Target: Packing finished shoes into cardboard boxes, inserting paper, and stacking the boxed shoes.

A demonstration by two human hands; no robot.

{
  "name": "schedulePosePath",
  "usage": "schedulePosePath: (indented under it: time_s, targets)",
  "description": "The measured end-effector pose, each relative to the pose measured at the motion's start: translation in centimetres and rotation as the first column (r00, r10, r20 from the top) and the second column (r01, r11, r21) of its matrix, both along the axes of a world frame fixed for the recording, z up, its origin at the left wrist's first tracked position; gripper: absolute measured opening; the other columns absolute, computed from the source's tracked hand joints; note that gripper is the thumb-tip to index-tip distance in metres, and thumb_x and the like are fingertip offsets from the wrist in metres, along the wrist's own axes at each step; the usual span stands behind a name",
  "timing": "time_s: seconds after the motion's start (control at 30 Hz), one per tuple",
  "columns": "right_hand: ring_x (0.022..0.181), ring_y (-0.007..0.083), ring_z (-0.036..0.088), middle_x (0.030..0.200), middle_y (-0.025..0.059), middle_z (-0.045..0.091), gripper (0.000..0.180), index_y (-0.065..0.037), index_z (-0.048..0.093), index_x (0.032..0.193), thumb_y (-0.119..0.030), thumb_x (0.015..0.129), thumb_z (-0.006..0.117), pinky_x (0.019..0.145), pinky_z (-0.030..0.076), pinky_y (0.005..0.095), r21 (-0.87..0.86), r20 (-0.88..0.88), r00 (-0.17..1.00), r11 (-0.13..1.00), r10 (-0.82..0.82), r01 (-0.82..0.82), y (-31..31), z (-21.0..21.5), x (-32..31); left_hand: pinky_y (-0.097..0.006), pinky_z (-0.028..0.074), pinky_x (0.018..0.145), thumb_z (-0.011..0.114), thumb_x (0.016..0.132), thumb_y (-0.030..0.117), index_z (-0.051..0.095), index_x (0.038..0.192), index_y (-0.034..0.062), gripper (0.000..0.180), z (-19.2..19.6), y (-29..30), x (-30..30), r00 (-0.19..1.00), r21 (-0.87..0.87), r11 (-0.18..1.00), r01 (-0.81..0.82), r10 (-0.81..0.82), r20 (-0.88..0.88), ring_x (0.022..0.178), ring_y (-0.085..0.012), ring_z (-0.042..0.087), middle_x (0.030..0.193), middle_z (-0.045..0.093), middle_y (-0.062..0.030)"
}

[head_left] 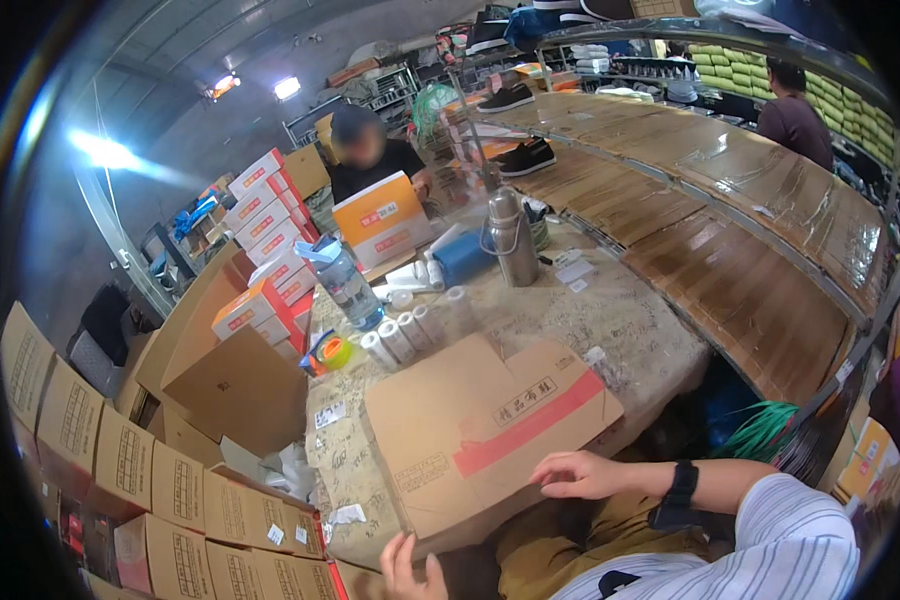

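Observation:
A flattened brown carton (pixel 490 420) with a red stripe lies on the paper-covered worktable (pixel 350 490) in front of me. My left hand (pixel 410 572) is at the carton's near left corner, fingers apart, with nothing seen in it. Over the carton's near right edge hovers or rests my right hand (pixel 575 474), its fingers loosely bent and holding nothing visible; whether it touches the cardboard I cannot tell. A dark band is on my right wrist.
Label rolls (pixel 395 340), a water bottle (pixel 345 285) and a steel flask (pixel 511 235) stand beyond the carton. Brown cartons (pixel 175 490) line the left; shoe boxes (pixel 270 225) are stacked behind. Across the table, a person (pixel 375 160) handles an orange-white box (pixel 382 222). Cardboard-covered racking (pixel 710 270) runs along the right.

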State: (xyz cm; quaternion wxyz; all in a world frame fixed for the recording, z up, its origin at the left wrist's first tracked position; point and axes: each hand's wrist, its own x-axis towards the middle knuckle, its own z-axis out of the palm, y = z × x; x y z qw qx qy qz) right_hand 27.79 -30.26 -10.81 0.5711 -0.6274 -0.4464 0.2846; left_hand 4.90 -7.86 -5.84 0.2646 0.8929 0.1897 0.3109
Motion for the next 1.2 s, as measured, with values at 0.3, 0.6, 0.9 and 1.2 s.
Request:
schedulePosePath:
  time_s: [0.3, 0.6, 0.9, 1.2]
  targets:
    - [0.089, 0.0117, 0.057, 0.108, 0.0051, 0.053, 0.021, -0.006, 0.06, 0.108, -0.016, 0.09, 0.06, 0.078, 0.049, 0.0267, -0.006, 0.162, 0.974, 0.987, -0.159, 0.162, 3.2, 1.9, 9.2, -0.054, 0.018, 0.108, 0.054, 0.084, 0.044, 0.046, 0.135, 0.0122, 0.06, -7.0, 4.4, 16.3, 0.932, 0.349, 0.936, 0.055, 0.078, -0.355, 0.135, -0.0368, 0.026, 0.145, 0.031, -0.0197]
    - [0.112, 0.0381, 0.049, 0.126, 0.0195, 0.043, 0.034, -0.011, 0.058, 0.111, -0.018, 0.078, 0.065, 0.096, 0.041, 0.0446, 0.304, 0.668, 0.42, 0.74, -0.615, 0.6, 18.5, -0.5, 29.5, -0.06, 0.013, 0.107, 0.051, 0.083, 0.056, 0.043, 0.138, 0.0242, 0.063, -6.7, 4.5, 17.9, 0.852, 0.323, 0.946, 0.03, 0.145, -0.504, 0.138, -0.0347, 0.021, 0.148, 0.026, -0.0185]
    - [0.083, 0.0291, 0.06, 0.098, 0.0148, 0.057, 0.015, -0.002, 0.057, 0.094, -0.014, 0.085, 0.061, 0.071, 0.049, 0.039, 0.191, 0.626, 0.566, 0.81, -0.536, 0.555, 18.4, 1.8, 28.5, -0.059, 0.014, 0.108, 0.052, 0.081, 0.059, 0.04, 0.14, 0.0202, 0.072, -6.7, 4.4, 17.1, 0.862, 0.29, 0.956, 0.052, 0.103, -0.496, 0.137, -0.036, 0.021, 0.148, 0.025, -0.0191]
    - [0.082, 0.0131, 0.056, 0.105, 0.0101, 0.059, 0.015, 0.004, 0.061, 0.089, -0.009, 0.084, 0.065, 0.066, 0.046, 0.0256, 0.404, 0.173, 0.965, 0.908, -0.195, 0.111, 12.2, 4.1, 4.1, -0.032, 0.052, 0.08, 0.053, 0.095, 0.027, 0.022, 0.142, 0.0027, 0.061, -0.8, -1.1, 11.7, 0.882, -0.8, 0.4, 0.447, -0.051, 0.467, 0.106, -0.0219, 0.056, 0.123, 0.05, -0.0156]
